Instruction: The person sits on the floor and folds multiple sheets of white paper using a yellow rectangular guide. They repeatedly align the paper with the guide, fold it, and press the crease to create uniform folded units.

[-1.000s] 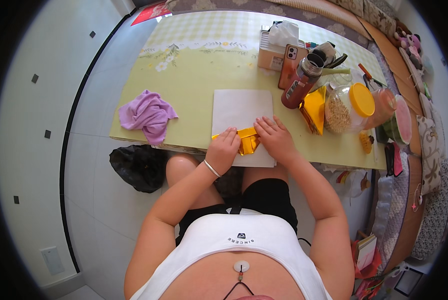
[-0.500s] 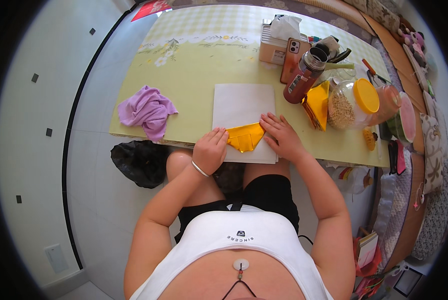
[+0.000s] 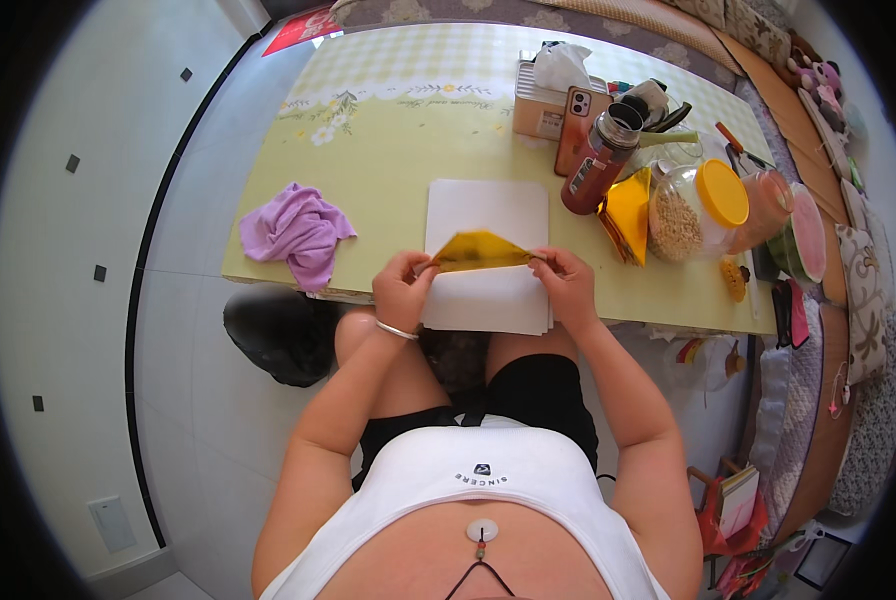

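Note:
A folded sheet of shiny gold paper (image 3: 480,252) stretches between my hands, its wide point facing away from me. My left hand (image 3: 403,285) pinches its left end; a pale bangle circles that wrist. Its right end is gripped between the thumb and fingers of my right hand (image 3: 566,283). Beneath it lies a stack of white paper (image 3: 488,303) at the table's near edge. To the right stands more folded gold paper (image 3: 628,215), propped near a dark red flask.
A purple cloth (image 3: 296,235) lies on the table's left. At right are the open flask (image 3: 595,175), a phone (image 3: 578,130), a tissue box (image 3: 543,105), a yellow-lidded jar (image 3: 676,220) and a cut watermelon (image 3: 808,235). A black bag (image 3: 280,335) hangs below the left edge.
Both hands have gone from lying on the gold paper's ends to pinching them. The paper is turned over, its wide point now facing away from me instead of toward me.

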### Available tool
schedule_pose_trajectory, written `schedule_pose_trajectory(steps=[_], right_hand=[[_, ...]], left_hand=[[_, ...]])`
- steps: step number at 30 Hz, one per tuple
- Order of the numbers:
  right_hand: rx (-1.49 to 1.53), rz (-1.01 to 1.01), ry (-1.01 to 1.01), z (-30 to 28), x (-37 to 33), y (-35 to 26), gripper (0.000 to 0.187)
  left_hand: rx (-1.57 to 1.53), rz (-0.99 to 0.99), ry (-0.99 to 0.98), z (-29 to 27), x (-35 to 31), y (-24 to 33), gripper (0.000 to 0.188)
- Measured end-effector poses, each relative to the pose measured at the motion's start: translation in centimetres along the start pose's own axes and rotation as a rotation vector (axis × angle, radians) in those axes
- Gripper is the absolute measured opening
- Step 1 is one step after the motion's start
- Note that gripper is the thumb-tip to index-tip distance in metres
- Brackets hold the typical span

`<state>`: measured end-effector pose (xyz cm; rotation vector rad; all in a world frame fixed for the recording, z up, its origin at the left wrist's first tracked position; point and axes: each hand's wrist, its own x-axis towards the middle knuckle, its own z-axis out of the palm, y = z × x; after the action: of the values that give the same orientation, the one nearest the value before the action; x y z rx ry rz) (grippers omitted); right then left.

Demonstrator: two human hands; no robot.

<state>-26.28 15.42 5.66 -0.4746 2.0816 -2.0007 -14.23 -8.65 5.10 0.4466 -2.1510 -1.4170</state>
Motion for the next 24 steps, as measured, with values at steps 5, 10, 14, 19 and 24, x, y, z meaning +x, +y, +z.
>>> schedule_pose_trajectory(steps=[5,10,14,19,24], right_hand=[[0.297,-0.031,0.04,1.0,-0.3,-1.2,0.008],[0.273,-0.06,0.029,0.9,-1.1,-1.5,0.008],[0.291,0.007,0.031,0.6,-1.6,-1.6,0.008],[0.291,0.026,0.056,0.3,-1.8,-1.5,0.013],[0.258,0.267,0.033,-0.3,-2.1,-3.8,0.014]], left_hand=[[-0.529,-0.381,0.0,-0.4,1.8,0.9,0.009],[-0.61,-0.413,0.02,-0.2,1.6,0.9,0.012],[-0.65,-0.443,0.023,-0.2,1.1,0.7,0.017],[-0.648,-0.422,-0.028,-0.4,1.0,0.7,0.02],[-0.587,-0.465,-0.069,-0.8,1.1,1.8,0.022]])
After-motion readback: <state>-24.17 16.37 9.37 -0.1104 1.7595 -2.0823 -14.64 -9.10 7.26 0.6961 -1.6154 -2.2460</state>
